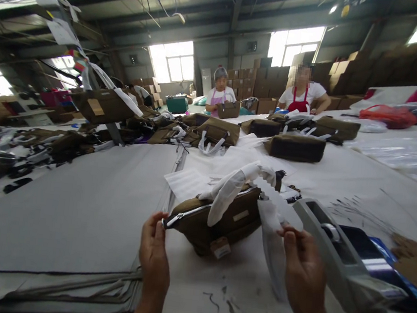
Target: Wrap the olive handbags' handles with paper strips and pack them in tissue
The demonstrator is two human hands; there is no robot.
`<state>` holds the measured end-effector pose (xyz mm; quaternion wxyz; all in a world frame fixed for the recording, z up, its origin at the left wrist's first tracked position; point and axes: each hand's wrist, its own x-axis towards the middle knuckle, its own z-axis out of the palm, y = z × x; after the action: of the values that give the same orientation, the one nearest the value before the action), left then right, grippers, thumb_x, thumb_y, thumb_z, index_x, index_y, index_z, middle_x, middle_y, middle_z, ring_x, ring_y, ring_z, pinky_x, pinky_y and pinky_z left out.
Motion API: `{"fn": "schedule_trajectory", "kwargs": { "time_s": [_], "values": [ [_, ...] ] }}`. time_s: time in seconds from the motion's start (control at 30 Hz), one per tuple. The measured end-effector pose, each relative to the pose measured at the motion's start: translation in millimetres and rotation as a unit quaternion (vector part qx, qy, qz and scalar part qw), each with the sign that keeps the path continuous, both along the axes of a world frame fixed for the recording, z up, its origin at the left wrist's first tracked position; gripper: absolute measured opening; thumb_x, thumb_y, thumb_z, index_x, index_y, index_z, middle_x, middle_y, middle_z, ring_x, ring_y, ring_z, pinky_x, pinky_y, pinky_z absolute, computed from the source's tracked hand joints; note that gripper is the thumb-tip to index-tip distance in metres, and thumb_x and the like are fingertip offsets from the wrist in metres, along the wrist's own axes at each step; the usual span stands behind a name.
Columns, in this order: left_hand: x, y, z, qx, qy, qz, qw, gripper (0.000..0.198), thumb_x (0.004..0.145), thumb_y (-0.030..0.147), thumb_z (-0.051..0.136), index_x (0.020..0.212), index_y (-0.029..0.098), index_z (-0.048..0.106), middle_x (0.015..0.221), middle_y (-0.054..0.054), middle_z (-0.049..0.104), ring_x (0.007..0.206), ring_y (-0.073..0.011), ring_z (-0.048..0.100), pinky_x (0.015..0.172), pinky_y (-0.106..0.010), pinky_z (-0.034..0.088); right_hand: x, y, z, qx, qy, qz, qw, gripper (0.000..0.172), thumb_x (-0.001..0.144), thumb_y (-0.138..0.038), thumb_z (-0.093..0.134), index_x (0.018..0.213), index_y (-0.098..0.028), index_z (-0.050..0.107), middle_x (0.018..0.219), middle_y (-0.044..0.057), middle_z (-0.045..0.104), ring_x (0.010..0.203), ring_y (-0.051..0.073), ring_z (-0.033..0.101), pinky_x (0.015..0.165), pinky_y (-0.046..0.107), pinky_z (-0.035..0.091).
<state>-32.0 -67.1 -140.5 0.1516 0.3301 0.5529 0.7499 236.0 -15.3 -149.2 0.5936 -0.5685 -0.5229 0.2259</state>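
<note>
A brown fabric bag (200,226) with a silver zipper (188,215) rests on the white-covered table in front of me. White wrapping (229,194) covers its handle, and a small tag (220,247) hangs at its lower front. My left hand (156,251) pinches the bag's left end, by the zipper's end. On the other side, my right hand (302,273) is closed on a white wrapping strip (272,244), which hangs down beside the bag's right end. The fingertips of the right hand partly hide where it grips.
A grey tape dispenser (346,267) stands close to my right hand. Beyond the bag lie white sheets (215,162) and several brown bags (296,147). Two people work across the table. At left, a post carries a hanging bag (104,107). Thread scraps lie near me.
</note>
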Motion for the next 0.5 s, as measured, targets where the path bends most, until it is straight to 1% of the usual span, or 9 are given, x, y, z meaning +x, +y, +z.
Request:
{"fn": "schedule_trajectory", "kwargs": {
  "time_s": [0.07, 0.13, 0.17, 0.23, 0.3, 0.33, 0.37, 0.43, 0.5],
  "values": [
    [-1.6, 15.2, -2.0, -0.038, -0.027, -0.085, 0.995, 0.048, 0.096, 0.057, 0.05, 0.122, 0.02, 0.064, 0.12, -0.008, 0.067, 0.117, -0.0232, 0.06, 0.101, -0.035, 0.048, -5.9, 6.6, -11.5, -0.017, -0.028, 0.034, 0.999, 0.062, 0.092, -0.067, 0.049, 0.131, -0.02, 0.058, 0.134, 0.014, 0.061, 0.125, 0.036, 0.057, 0.109, 0.056, 0.04],
    [2.6, 21.5, -2.2, -0.071, -0.042, -0.144, 0.986, 0.055, 0.092, 0.063, 0.052, 0.118, 0.018, 0.069, 0.118, -0.01, 0.07, 0.118, -0.0266, 0.06, 0.102, -0.037, 0.048, -13.2, 15.5, -15.4, -0.022, -0.073, 0.081, 0.994, 0.073, 0.093, -0.068, 0.044, 0.149, -0.02, 0.043, 0.155, 0.013, 0.042, 0.143, 0.035, 0.039, 0.119, 0.058, 0.027],
    [6.2, 20.7, -2.1, -0.086, -0.048, -0.162, 0.982, 0.056, 0.092, 0.065, 0.052, 0.115, 0.017, 0.07, 0.116, -0.011, 0.071, 0.116, -0.0268, 0.062, 0.099, -0.037, 0.049, -16.0, 21.2, -14.4, -0.023, -0.09, 0.101, 0.991, 0.076, 0.094, -0.068, 0.043, 0.154, -0.021, 0.036, 0.16, 0.011, 0.034, 0.148, 0.033, 0.031, 0.122, 0.056, 0.022],
    [13.6, 14.5, -1.6, -0.119, -0.062, -0.2, 0.97, 0.06, 0.094, 0.067, 0.046, 0.11, 0.016, 0.073, 0.108, -0.012, 0.073, 0.104, -0.0259, 0.066, 0.086, -0.035, 0.053, -19.1, 34.7, -8.1, -0.018, -0.105, 0.133, 0.985, 0.077, 0.096, -0.066, 0.04, 0.159, -0.023, 0.026, 0.164, 0.008, 0.027, 0.151, 0.029, 0.024, 0.124, 0.054, 0.019],
    [18.6, 9.3, -0.8, -0.145, -0.069, -0.234, 0.959, 0.059, 0.095, 0.065, 0.045, 0.103, 0.014, 0.074, 0.097, -0.012, 0.074, 0.088, -0.0236, 0.068, 0.071, -0.032, 0.052, -20.3, 47.6, 0.7, -0.009, -0.118, 0.135, 0.984, 0.075, 0.098, -0.064, 0.037, 0.159, -0.023, 0.024, 0.165, 0.008, 0.023, 0.152, 0.029, 0.021, 0.123, 0.055, 0.02],
    [19.8, 9.5, -0.3, -0.151, -0.068, -0.243, 0.956, 0.055, 0.094, 0.063, 0.051, 0.1, 0.014, 0.075, 0.094, -0.011, 0.074, 0.087, -0.0228, 0.067, 0.069, -0.03, 0.051, -21.0, 52.0, 4.7, 0.001, -0.133, 0.12, 0.984, 0.074, 0.098, -0.063, 0.036, 0.159, -0.022, 0.025, 0.166, 0.01, 0.021, 0.152, 0.031, 0.019, 0.122, 0.058, 0.019],
    [20.3, 12.4, 0.0, -0.154, -0.066, -0.251, 0.953, 0.049, 0.092, 0.06, 0.058, 0.099, 0.014, 0.075, 0.096, -0.011, 0.074, 0.091, -0.0228, 0.067, 0.072, -0.029, 0.05, -22.2, 54.3, 8.0, 0.019, -0.154, 0.096, 0.983, 0.074, 0.098, -0.061, 0.037, 0.159, -0.019, 0.026, 0.166, 0.012, 0.017, 0.153, 0.033, 0.017, 0.121, 0.061, 0.017],
    [20.5, 25.4, -0.2, -0.148, -0.069, -0.269, 0.949, 0.043, 0.089, 0.054, 0.065, 0.107, 0.016, 0.075, 0.11, -0.01, 0.073, 0.109, -0.0247, 0.064, 0.087, -0.031, 0.049, -26.4, 52.2, 11.0, 0.079, -0.185, 0.05, 0.978, 0.072, 0.099, -0.056, 0.041, 0.157, -0.017, 0.029, 0.166, 0.015, 0.014, 0.153, 0.035, 0.013, 0.121, 0.063, 0.013],
    [21.4, 44.3, -2.4, -0.137, -0.09, -0.301, 0.939, 0.048, 0.092, 0.056, 0.06, 0.121, 0.02, 0.071, 0.129, -0.009, 0.068, 0.125, -0.0268, 0.058, 0.104, -0.035, 0.045, -31.5, 43.8, 7.8, 0.121, -0.159, 0.065, 0.978, 0.061, 0.101, -0.05, 0.042, 0.153, -0.019, 0.038, 0.162, 0.014, 0.03, 0.15, 0.032, 0.027, 0.121, 0.058, 0.021]
  ]
}}
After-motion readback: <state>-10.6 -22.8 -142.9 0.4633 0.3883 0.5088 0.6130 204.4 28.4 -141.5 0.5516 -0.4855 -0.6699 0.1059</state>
